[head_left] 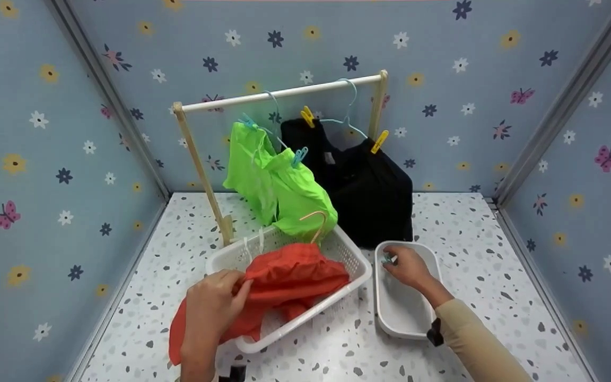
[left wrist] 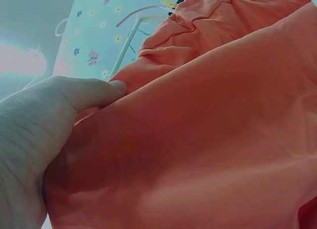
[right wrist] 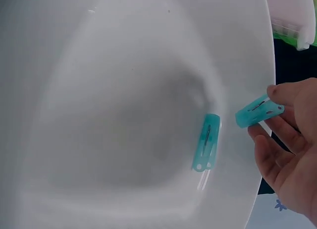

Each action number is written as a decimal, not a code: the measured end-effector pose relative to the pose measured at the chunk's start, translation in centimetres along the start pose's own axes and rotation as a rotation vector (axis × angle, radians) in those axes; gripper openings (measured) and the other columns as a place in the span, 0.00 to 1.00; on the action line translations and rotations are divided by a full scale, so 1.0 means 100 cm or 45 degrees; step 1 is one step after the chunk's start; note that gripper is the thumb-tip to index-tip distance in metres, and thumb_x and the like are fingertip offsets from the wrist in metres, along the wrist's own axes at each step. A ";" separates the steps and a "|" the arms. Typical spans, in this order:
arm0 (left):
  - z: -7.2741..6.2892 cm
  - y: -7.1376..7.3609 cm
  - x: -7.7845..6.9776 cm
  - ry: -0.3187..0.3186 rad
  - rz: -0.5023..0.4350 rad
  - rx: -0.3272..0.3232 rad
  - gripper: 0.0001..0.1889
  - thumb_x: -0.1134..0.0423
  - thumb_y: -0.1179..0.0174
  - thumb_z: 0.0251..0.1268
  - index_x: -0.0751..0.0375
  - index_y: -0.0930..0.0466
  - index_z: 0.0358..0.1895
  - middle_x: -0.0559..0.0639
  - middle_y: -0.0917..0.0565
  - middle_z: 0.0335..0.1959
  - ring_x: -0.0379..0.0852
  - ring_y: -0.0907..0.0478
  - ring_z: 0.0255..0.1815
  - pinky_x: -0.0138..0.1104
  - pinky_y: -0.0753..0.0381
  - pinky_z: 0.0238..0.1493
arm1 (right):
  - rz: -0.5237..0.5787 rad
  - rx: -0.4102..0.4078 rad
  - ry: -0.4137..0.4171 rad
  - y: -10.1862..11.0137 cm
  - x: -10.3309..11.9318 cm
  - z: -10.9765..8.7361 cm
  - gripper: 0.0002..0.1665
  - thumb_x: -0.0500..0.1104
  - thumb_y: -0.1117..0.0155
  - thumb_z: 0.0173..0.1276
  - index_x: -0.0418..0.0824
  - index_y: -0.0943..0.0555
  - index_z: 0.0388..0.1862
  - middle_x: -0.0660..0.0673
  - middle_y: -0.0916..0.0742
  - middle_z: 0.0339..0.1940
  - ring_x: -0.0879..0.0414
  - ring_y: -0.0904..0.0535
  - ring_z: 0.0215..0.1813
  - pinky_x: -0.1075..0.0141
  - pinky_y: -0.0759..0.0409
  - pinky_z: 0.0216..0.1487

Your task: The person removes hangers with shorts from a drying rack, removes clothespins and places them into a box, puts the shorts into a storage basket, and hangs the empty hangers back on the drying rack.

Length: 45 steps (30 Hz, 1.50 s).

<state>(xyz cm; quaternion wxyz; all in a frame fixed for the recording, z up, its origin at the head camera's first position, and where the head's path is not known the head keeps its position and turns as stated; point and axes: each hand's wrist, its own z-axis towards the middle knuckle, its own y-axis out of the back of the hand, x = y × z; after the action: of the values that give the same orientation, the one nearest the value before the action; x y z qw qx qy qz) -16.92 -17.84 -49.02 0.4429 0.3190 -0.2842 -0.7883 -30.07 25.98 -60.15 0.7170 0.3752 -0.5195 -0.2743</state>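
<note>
My left hand (head_left: 215, 302) pinches the edge of a red-orange garment (head_left: 295, 268), which drapes over the white perforated basket (head_left: 305, 321) and hangs past its near left side. A pink hanger hook (head_left: 316, 223) rises from the garment's top. In the left wrist view the thumb lies along the fold of the cloth, and the fingers behind it are hidden. Over the small white tray (head_left: 406, 326), my right hand (head_left: 407, 267) holds a teal clothespin (right wrist: 258, 111) between thumb and fingers. A second teal clothespin (right wrist: 206, 142) lies on the tray's bottom.
Behind the basket stands a rack with a white rail (head_left: 284, 94). Bright green shorts (head_left: 279, 180) hang there with blue clothespins, beside a black garment (head_left: 374, 196) held by yellow clothespins (head_left: 380, 142). Flower-patterned walls (head_left: 565, 106) enclose the speckled table (head_left: 475, 254).
</note>
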 end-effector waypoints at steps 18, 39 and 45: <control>-0.005 -0.002 0.000 0.013 0.017 -0.009 0.04 0.60 0.29 0.54 0.54 0.14 0.28 0.43 0.19 0.22 0.41 0.27 0.19 0.36 0.28 0.18 | -0.047 0.059 -0.085 0.008 -0.008 0.010 0.19 0.40 0.28 0.59 0.32 0.18 0.48 0.38 0.14 0.42 0.45 0.18 0.44 0.51 0.22 0.45; -0.007 -0.001 -0.002 0.075 0.042 0.072 0.06 0.59 0.30 0.56 0.55 0.15 0.29 0.43 0.21 0.20 0.39 0.32 0.17 0.33 0.31 0.18 | 0.020 0.128 -0.089 0.006 0.000 0.016 0.11 0.39 0.33 0.65 0.37 0.16 0.44 0.43 0.14 0.39 0.48 0.18 0.42 0.53 0.20 0.41; -0.003 -0.003 -0.004 0.074 0.086 0.069 0.07 0.58 0.31 0.57 0.56 0.16 0.28 0.46 0.19 0.21 0.42 0.30 0.17 0.36 0.30 0.17 | 0.053 0.106 -0.017 0.008 0.002 0.015 0.09 0.37 0.35 0.66 0.36 0.16 0.43 0.44 0.14 0.38 0.49 0.18 0.41 0.53 0.20 0.42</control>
<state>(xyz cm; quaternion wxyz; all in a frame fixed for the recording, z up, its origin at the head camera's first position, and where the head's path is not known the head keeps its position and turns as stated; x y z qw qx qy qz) -16.62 -17.38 -49.33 0.4684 0.3440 -0.3030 -0.7552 -31.48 25.90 -59.17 0.7027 0.3920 -0.5430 -0.2400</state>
